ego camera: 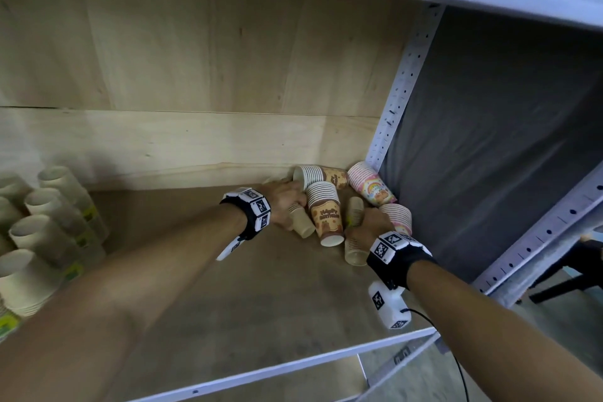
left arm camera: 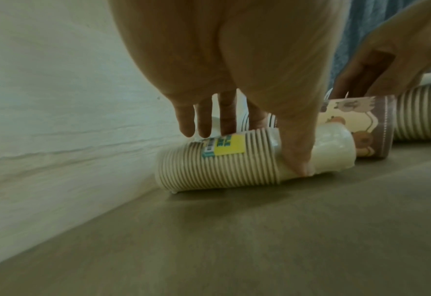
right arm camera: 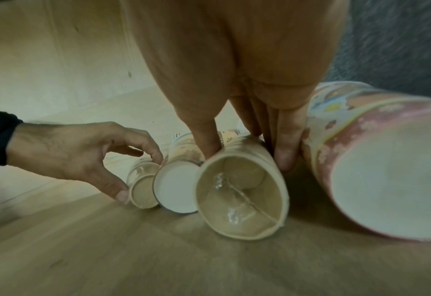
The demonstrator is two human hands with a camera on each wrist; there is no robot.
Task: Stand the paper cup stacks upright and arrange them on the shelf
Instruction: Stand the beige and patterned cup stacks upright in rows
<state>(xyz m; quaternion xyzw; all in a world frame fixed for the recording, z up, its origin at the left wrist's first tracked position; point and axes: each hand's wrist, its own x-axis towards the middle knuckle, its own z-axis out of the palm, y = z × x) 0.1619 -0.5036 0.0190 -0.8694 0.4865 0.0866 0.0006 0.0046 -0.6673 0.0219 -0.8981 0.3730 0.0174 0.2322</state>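
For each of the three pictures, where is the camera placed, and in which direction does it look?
Head: on the head, looking forward and down into the shelf; both forearms and hands show.
Left wrist: along the left hand at its plain cup stack, lying down.
Right wrist: along the right hand at its plain stack.
Shared: both wrist views show the brown birthday stack, and each shows the other hand.
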